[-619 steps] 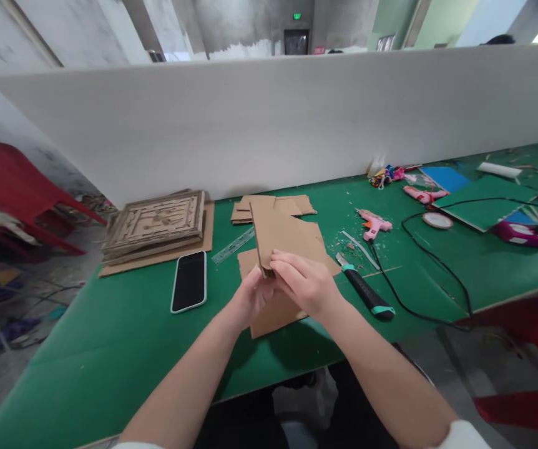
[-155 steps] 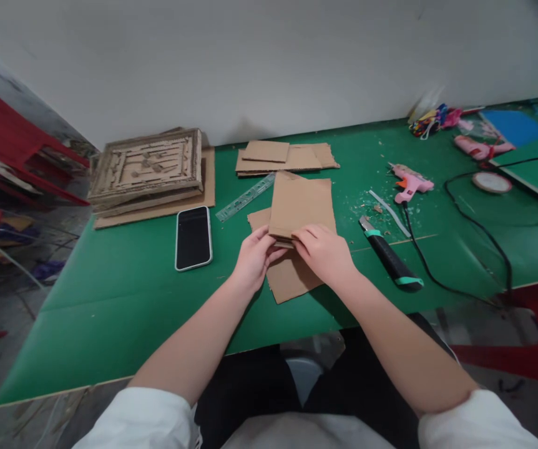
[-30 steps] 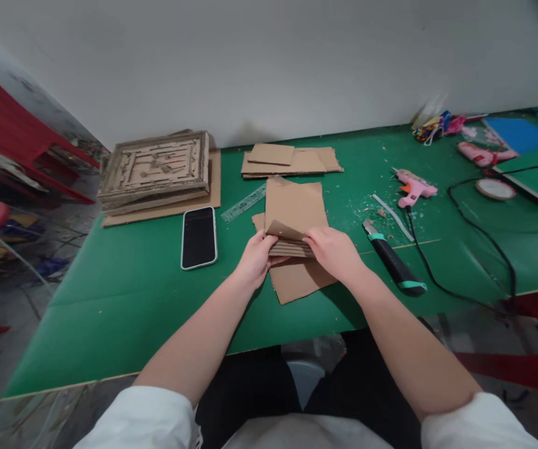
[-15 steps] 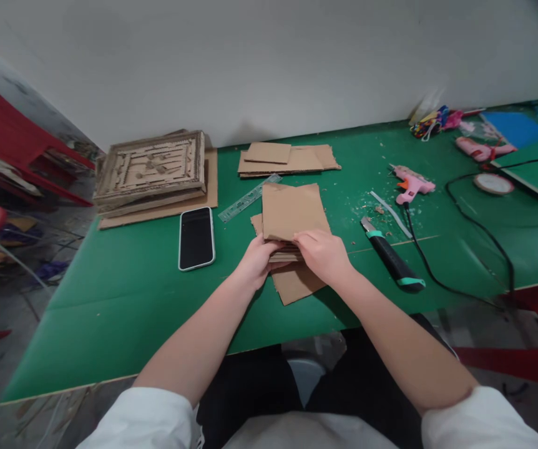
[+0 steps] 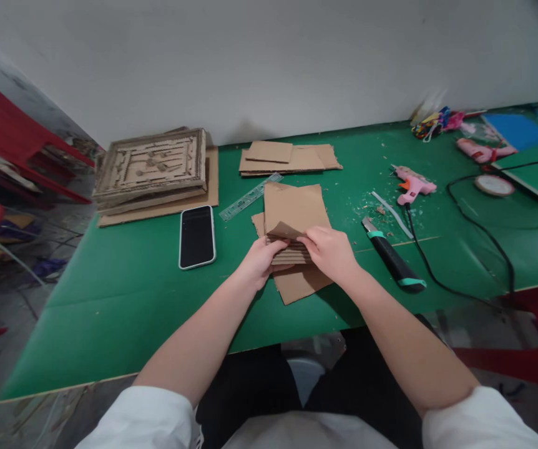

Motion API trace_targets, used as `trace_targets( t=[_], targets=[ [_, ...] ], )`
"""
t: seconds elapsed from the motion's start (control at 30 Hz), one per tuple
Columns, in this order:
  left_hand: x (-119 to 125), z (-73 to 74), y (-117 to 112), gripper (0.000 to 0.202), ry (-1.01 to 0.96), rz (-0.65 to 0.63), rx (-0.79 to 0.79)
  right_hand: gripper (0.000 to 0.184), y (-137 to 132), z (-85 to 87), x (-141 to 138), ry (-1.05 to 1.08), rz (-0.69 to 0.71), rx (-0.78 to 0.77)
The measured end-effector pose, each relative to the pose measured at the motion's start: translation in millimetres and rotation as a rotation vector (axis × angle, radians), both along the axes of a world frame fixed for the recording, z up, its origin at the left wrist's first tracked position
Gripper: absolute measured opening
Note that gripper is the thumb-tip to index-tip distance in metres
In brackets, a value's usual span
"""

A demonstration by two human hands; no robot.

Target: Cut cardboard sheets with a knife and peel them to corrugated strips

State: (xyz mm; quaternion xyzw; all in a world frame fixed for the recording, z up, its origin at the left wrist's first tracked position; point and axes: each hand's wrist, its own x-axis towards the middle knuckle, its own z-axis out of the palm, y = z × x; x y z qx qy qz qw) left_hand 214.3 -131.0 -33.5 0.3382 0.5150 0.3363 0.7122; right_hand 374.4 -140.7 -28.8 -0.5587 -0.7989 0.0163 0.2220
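Note:
Both hands grip the near edge of a stack of brown cardboard sheets [image 5: 294, 209] over the green table [image 5: 123, 299]. My left hand [image 5: 260, 262] pinches the stack's near left corner. My right hand [image 5: 329, 252] holds the near right edge, and the top sheet's near edge is lifted and curled up between them. A larger cardboard piece [image 5: 299, 284] lies flat on the table beneath the stack.
A black phone [image 5: 196, 236] lies left of the stack, a clear ruler [image 5: 249, 197] behind it. A cardboard maze box [image 5: 151, 165] sits at back left, flat cardboard pieces [image 5: 290, 158] at back centre. A utility knife [image 5: 393, 262], pink glue gun [image 5: 413, 184] and black cable [image 5: 465, 224] lie to the right.
The top sheet's near edge lay flat half a second ago and is now lifted and curled again, as it was a second ago. Both hands keep their hold on the stack.

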Motion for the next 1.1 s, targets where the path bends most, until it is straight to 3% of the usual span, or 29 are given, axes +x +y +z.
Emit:
trace_targets(
  t=[0.2, 0.4, 0.5, 0.63, 0.83, 1.1],
  targets=[
    [-0.3, 3.3, -0.7, 0.026, -0.004, -0.013, 0.008, 0.027, 3.2, 3.4, 4.2, 0.053, -0.019, -0.066],
    [-5.8, 6.8, 2.6, 0.027, -0.045, 0.09, 0.034, 0.014, 5.2, 2.6, 13.6, 0.041, 0.097, 0.0],
    [-5.5, 9.7, 0.2, 0.029, -0.211, 0.078, 0.067, 0.022, 4.2, 2.2, 13.9, -0.025, 0.044, 0.064],
    [2.2, 8.1, -8.0, 0.045, -0.407, -0.045, 0.126, 0.024, -0.1, 2.3, 5.8, -0.012, -0.01, 0.173],
    [14.7, 2.0, -14.0, 0.036, -0.3, 0.142, 0.168, 0.024, -5.2, -4.6, -5.5, 0.053, 0.014, 0.188],
    [14.1, 4.8, -15.9, 0.031, -0.254, 0.17, 0.124, 0.027, -2.0, -1.4, -2.5, 0.096, -0.001, 0.105]
  ],
)
